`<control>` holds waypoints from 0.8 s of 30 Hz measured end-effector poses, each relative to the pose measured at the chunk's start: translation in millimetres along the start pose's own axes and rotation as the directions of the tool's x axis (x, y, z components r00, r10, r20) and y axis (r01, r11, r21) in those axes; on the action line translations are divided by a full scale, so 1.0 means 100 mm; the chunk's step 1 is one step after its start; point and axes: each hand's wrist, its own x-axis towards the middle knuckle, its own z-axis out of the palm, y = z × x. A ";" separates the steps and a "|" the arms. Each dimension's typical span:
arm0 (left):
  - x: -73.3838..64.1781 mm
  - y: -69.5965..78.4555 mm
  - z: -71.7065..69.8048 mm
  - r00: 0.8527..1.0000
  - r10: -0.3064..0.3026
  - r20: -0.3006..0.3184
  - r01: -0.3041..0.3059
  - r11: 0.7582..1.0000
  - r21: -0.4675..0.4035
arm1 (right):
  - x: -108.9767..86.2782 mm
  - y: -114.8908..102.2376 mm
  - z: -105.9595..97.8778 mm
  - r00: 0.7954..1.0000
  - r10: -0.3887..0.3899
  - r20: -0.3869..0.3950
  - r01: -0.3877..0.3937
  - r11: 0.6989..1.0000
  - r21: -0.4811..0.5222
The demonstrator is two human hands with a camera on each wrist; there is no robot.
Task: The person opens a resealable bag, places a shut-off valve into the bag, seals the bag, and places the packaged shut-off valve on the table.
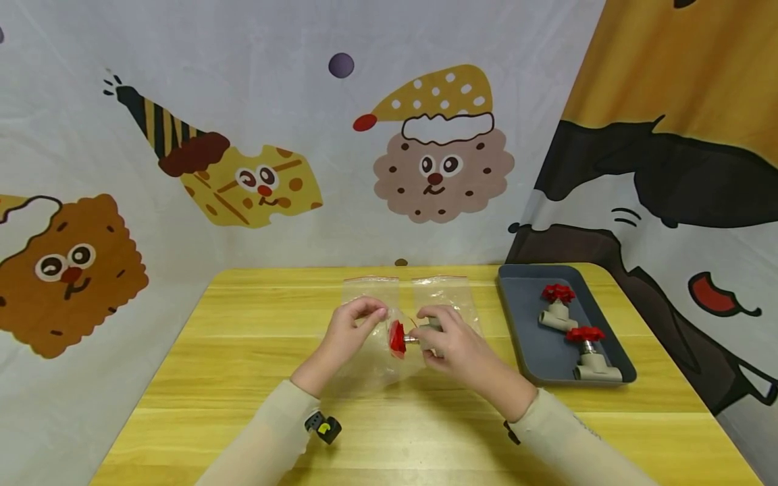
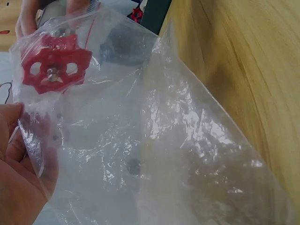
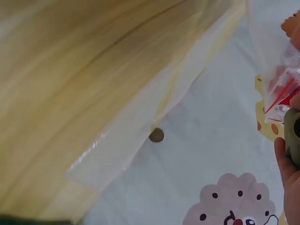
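In the head view, my right hand point(image 1: 457, 343) grips the grey body of a stop valve with a red handwheel point(image 1: 398, 339). The valve points left, wheel first. My left hand point(image 1: 351, 329) pinches the edge of a clear zip bag point(image 2: 117, 122). In the left wrist view the wheel lies behind the bag's film, inside its mouth, and the bag hangs loosely from the fingers. A thin red line runs along the bag's opening. At the right wrist view's edge, the grey valve body point(image 3: 291, 138) shows against my palm, partly cut off.
Two more valves with red wheels, an upper one point(image 1: 558, 307) and a lower one point(image 1: 589, 358), lie in a grey tray point(image 1: 516, 324) at the right. Flat clear bags, including one point(image 1: 446, 290), lie on the wooden table point(image 1: 243, 351). A printed curtain point(image 1: 292, 81) hangs behind.
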 end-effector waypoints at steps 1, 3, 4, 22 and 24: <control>0.00 0.00 0.00 1.000 0.001 -0.002 -0.001 1.000 0.006 | 0.00 -0.01 0.00 0.999 0.051 0.003 -0.051 0.998 0.033; 0.00 0.00 0.00 1.000 -0.003 -0.004 0.003 1.000 0.017 | 0.01 -0.04 -0.01 0.988 0.151 0.012 -0.152 0.984 0.095; 0.00 0.00 0.00 1.000 -0.003 -0.005 0.003 1.000 0.022 | 0.01 -0.05 -0.01 0.980 0.197 0.020 -0.198 0.972 0.124; -0.01 0.00 0.02 1.000 0.001 -0.019 0.000 0.999 0.050 | 0.01 -0.09 0.04 0.815 0.559 0.152 -0.558 0.688 0.463; -0.01 0.00 0.02 1.000 -0.006 -0.019 0.007 0.999 0.052 | 0.00 -0.08 0.04 0.796 0.579 0.177 -0.579 0.643 0.501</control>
